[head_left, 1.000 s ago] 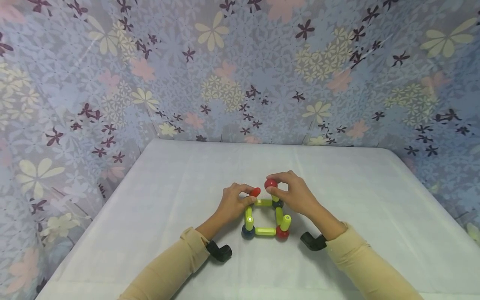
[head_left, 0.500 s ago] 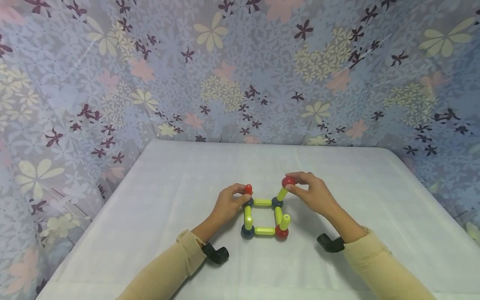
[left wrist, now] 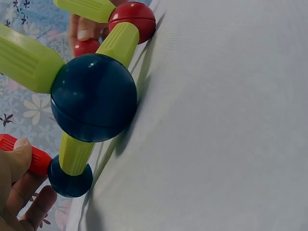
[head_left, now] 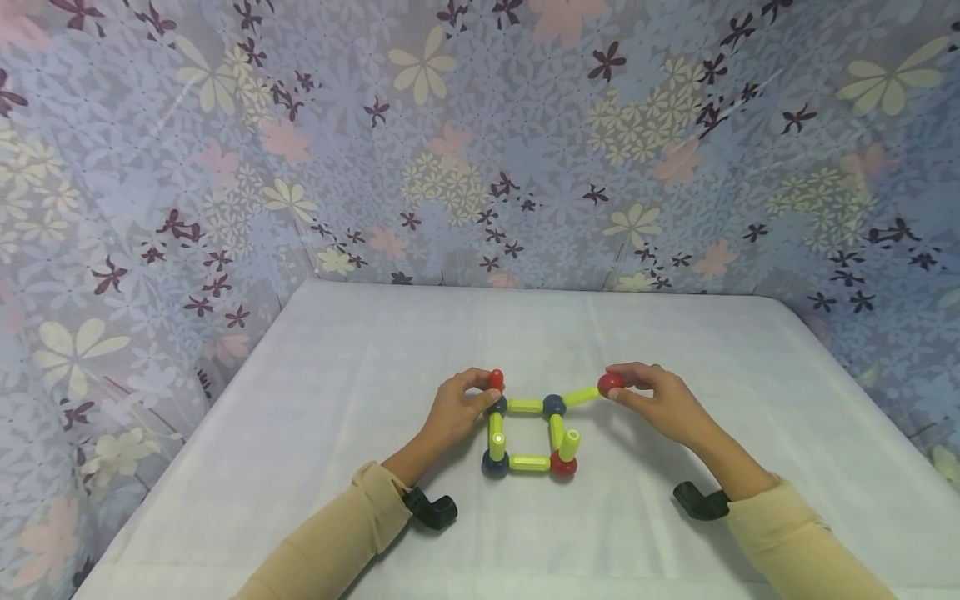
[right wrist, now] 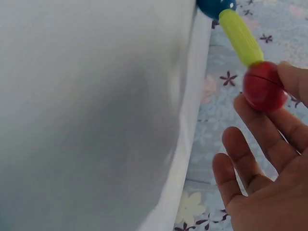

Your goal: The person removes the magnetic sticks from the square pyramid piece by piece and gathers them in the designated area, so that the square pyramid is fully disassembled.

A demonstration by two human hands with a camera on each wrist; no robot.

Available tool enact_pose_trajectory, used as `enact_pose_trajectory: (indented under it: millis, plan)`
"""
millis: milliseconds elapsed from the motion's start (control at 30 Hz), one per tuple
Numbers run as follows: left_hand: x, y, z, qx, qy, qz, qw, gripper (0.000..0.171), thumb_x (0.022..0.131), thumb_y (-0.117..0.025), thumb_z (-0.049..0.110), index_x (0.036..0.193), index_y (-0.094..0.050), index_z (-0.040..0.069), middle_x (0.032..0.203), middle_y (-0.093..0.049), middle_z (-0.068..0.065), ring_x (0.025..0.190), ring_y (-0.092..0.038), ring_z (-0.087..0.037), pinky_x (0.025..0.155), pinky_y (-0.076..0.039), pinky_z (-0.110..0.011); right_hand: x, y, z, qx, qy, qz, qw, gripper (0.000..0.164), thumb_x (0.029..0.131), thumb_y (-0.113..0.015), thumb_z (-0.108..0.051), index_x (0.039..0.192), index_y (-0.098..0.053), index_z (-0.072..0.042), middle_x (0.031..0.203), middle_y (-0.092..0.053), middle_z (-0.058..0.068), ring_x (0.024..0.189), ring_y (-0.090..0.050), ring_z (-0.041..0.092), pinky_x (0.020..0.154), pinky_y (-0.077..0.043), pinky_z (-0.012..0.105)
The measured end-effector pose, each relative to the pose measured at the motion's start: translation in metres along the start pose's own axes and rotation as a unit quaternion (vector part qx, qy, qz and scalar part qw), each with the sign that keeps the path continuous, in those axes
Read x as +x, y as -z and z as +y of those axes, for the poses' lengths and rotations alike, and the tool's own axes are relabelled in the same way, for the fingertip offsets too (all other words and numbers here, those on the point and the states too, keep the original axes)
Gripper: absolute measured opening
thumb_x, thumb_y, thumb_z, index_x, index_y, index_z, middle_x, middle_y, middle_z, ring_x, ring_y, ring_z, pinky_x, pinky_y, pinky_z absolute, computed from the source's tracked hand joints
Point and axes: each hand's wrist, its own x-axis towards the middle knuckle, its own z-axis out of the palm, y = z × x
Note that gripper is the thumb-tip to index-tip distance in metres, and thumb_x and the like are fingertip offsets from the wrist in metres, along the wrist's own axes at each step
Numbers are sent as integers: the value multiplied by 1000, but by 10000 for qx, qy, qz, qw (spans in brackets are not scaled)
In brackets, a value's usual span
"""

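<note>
On the table lies a square frame of yellow-green rods joined by balls. Its near-left ball is dark blue and its near-right ball red, each with a rod standing up from it. My left hand pinches a short red rod that rises from the far-left blue ball. My right hand pinches a red ball between thumb and fingers. That ball sits on the end of a yellow-green rod slanting out rightward from the far-right blue ball.
A white cloth covers the table. Behind it hangs a flowered curtain. Black wrist mounts sit at both sleeve cuffs, low over the cloth.
My right hand has moved right and down with the red ball, tilting its rod from nearly upright to low and outward. The red rod at my left hand has swung from slanted to upright.
</note>
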Motion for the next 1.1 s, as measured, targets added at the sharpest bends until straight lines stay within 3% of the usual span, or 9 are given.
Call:
enact_pose_trajectory:
  millis: [133,367,533,767,1100]
  plan:
    - [-1,0,1,-12,62,14,10000,24,88,-65,23,109,-64,13,105,-70,-6,114,-58,-26,103,-36,-50,-2,1,8,-129,-29,-239,9996,44,89,-63,-33,126,-58,-9,118,-64,16,114,-54,40,93,-42,58]
    - [0,-1,0,-33,178,12,9998,25,87,-66,24,111,-64,14,107,-70,-5,116,-57,-25,103,-36,-49,2,0,15,-106,-355,-731,9966,47,87,-65,-33,126,-58,-9,119,-63,14,117,-51,38,93,-40,59]
    - [0,-2,0,-36,140,28,9999,24,87,-66,22,109,-64,14,105,-70,-6,114,-57,-25,102,-37,-49,4,-3,17,-247,-232,-940,9950,43,86,-66,-26,123,-60,-6,115,-65,13,112,-54,34,93,-42,56]
    - [0,1,-3,-16,166,121,9998,24,87,-65,23,110,-64,15,106,-70,-4,114,-57,-24,103,-36,-48,7,-8,15,-357,-35,-950,9948,37,86,-66,-21,119,-62,-5,110,-68,10,108,-57,32,93,-43,55]
    - [9,24,-13,115,468,367,9982,29,89,-63,28,115,-63,15,112,-66,-5,117,-54,-25,103,-36,-48,21,-23,-8,-587,113,-839,9947,36,85,-68,-22,117,-64,-6,110,-69,10,103,-57,28,89,-45,49]
